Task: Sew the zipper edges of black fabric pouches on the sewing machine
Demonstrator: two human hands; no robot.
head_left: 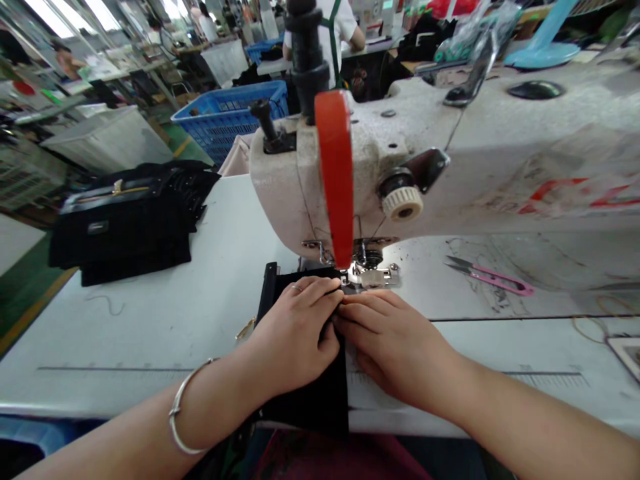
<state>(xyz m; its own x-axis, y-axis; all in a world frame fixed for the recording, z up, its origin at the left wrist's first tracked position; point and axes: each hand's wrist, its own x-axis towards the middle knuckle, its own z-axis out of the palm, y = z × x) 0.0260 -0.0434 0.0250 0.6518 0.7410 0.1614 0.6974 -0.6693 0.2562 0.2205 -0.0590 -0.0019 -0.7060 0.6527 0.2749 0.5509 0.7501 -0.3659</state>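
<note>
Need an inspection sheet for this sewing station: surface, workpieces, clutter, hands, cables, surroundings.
Surface: white table, ruler scale along its front.
Workpieces: black fabric piece at the sewing machine, near end over the table's front edge; stack of black pieces at left.
Clutter: pink-handled snips and loose threads right of the presser foot.
Hands: left hand on the fabric, right hand at its right edge; fingertips close to the presser foot.
Cables: nothing seen for certain; thin orange loop at far right, unclear.
Surroundings: blue basket behind; other people, blurred.
</note>
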